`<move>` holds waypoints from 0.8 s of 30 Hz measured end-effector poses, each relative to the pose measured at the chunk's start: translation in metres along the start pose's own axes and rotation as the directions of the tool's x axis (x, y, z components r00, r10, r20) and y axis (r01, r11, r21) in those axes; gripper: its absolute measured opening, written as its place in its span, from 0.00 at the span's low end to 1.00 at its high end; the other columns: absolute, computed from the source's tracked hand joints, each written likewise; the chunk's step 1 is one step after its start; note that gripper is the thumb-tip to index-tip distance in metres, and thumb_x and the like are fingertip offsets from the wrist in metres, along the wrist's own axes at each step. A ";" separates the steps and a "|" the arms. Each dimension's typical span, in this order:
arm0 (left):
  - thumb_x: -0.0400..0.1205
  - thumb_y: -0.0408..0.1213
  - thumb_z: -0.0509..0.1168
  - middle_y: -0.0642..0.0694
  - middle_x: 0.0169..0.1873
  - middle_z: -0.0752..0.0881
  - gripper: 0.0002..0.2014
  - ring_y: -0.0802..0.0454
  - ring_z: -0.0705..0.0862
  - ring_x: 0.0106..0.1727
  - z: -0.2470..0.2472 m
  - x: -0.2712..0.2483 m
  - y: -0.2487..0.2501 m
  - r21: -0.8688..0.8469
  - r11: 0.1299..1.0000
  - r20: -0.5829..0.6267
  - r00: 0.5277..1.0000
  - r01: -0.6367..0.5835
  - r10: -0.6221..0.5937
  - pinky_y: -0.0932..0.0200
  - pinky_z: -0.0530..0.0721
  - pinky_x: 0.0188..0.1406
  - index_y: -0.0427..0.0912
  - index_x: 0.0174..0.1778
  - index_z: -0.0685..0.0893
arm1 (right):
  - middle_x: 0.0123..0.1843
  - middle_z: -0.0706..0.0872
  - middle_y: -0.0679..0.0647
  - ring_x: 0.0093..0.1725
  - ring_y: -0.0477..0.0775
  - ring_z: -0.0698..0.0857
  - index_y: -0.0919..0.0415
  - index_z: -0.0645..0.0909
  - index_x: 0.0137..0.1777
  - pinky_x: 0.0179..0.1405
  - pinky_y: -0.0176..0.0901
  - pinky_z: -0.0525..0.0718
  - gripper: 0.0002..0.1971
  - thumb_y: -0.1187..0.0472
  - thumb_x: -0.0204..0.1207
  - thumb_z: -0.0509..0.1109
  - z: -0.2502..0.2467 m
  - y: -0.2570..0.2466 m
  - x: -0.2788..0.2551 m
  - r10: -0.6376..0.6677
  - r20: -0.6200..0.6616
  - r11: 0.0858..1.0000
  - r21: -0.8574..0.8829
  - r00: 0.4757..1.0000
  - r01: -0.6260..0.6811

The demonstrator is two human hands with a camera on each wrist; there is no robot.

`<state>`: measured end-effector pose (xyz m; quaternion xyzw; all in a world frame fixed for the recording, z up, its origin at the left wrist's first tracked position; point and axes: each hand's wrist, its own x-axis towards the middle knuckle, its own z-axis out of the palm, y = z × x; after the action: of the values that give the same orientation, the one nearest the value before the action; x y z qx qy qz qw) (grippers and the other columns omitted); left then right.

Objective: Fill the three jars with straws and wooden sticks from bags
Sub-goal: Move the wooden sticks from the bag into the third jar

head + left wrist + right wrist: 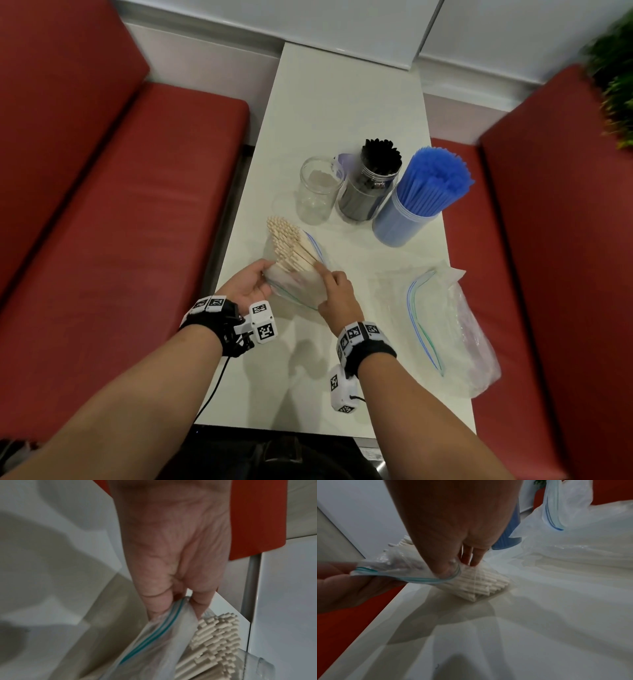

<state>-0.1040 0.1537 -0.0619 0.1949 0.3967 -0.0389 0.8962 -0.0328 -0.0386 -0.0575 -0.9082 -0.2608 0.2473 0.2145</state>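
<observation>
A bundle of wooden sticks point(291, 245) pokes out of a clear zip bag point(298, 291) near the table's left edge. My left hand point(265, 277) pinches the bag's zip edge point(164, 626) on the left. Opposite it, my right hand point(325, 277) pinches the bag's rim point(426, 580) between thumb and fingers, just above the sticks point(484, 582). Behind them stand three jars: an empty clear jar point(320, 190), a jar of black straws point(373, 185) and a jar of blue straws point(421, 198).
Crumpled empty zip bags point(448, 325) lie at the right of the white table point(342, 102). Red bench seats point(137, 205) flank the table on both sides. A green plant point(616, 85) sits at the far right.
</observation>
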 end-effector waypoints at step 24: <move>0.83 0.16 0.46 0.36 0.52 0.86 0.20 0.43 0.87 0.50 0.013 -0.005 -0.015 0.099 0.995 -0.154 0.988 0.013 0.002 0.49 0.85 0.57 0.34 0.57 0.81 | 0.79 0.69 0.63 0.78 0.65 0.69 0.63 0.61 0.85 0.80 0.53 0.66 0.37 0.61 0.78 0.73 -0.020 -0.043 0.029 -0.146 0.001 0.988 -0.054 0.989 0.146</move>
<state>-0.1022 0.1346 -0.0551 0.2405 0.4629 -0.0458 0.8519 -0.0158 0.0059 -0.0289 -0.8924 -0.3330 0.2224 0.2079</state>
